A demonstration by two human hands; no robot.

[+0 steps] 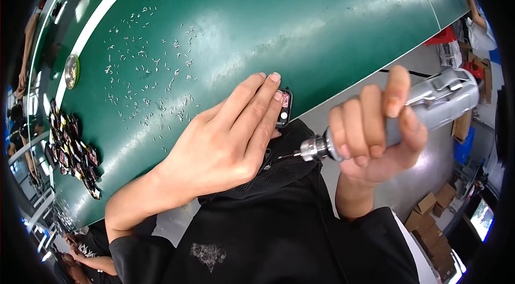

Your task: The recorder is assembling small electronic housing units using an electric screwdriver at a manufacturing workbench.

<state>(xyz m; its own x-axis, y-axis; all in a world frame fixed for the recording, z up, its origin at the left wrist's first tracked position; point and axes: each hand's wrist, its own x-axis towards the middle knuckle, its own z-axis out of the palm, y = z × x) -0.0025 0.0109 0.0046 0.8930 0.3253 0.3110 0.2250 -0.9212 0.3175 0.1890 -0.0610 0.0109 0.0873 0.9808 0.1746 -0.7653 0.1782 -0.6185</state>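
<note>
My left hand [225, 139] lies over a small black plastic case [286, 115] at the table's near edge, fingers stretched side by side and pressing on it. A red part and a white round part show inside the case; the rest is hidden under the hand. My right hand [375, 128] is wrapped round a grey electric screwdriver [437, 104], its index finger raised along the body. The screwdriver's thin bit [288, 155] points left, close to my left hand's edge. A dark piece [267, 158] shows by the tip; I cannot tell whether they touch.
Many tiny screws [155, 64] are strewn over the green tabletop [257, 10]. A pile of small black units [70, 144] lies at the left, below a round green-rimmed dish [72, 71]. Cardboard boxes [432, 225] stand at the lower right. Another person [88, 257] sits at the lower left.
</note>
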